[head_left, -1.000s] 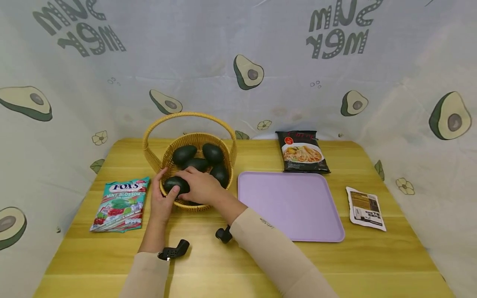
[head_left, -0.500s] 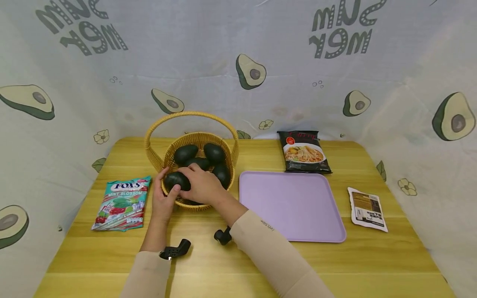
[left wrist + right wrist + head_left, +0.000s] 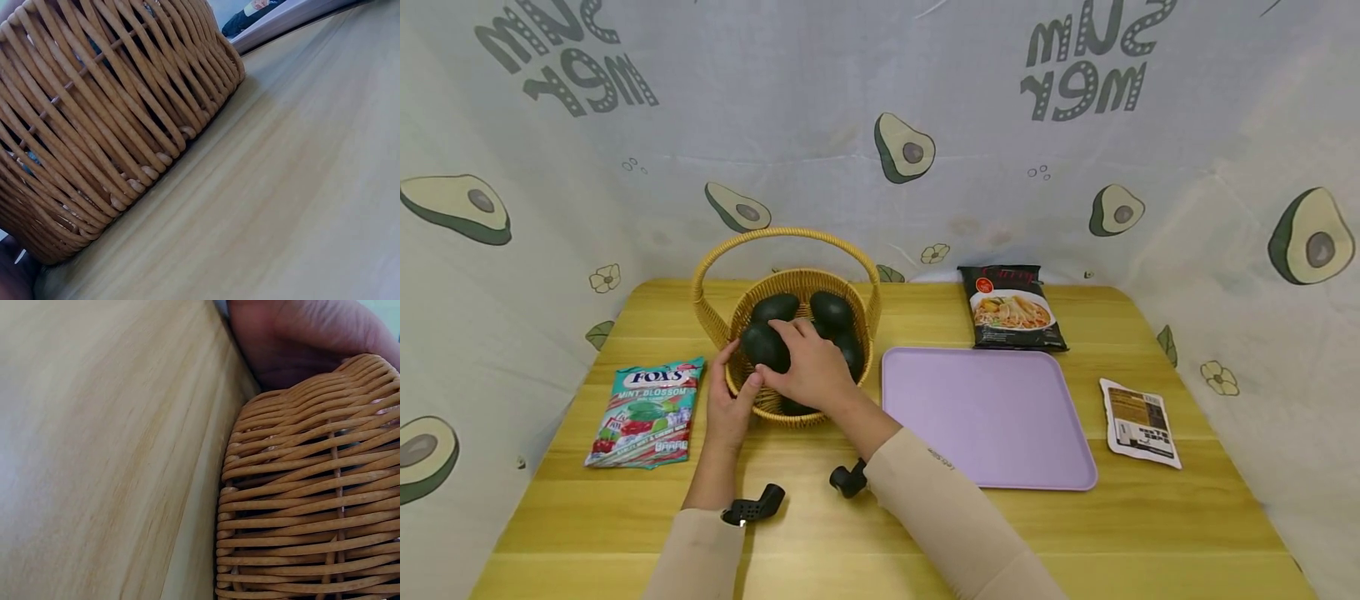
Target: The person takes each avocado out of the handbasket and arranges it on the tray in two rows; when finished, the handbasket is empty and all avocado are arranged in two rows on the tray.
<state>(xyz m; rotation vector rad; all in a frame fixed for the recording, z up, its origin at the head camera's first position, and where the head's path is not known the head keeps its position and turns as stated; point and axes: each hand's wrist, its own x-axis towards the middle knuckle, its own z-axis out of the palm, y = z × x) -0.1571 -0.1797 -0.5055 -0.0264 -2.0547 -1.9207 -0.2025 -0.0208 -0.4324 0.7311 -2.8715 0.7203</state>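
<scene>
A yellow woven basket with a tall arched handle stands on the table and holds several dark green avocados, one of them an avocado at the back right. My right hand reaches in from the right and grips another avocado near the front left rim, thumb below and fingers over it. Against the basket's left front side rests my left hand, its thumb over the rim. Both wrist views are filled largely by the basket's weave; a hand shows beside it in the right wrist view.
Left of the basket lies a teal candy bag. A lilac tray is to the right, with a black noodle packet behind it and a small white-edged pouch further right. A printed cloth hangs behind the table.
The avocado in my right hand has risen slightly, shifted away from me and tilted. My right fingers have moved with it. The left hand stays at the basket.
</scene>
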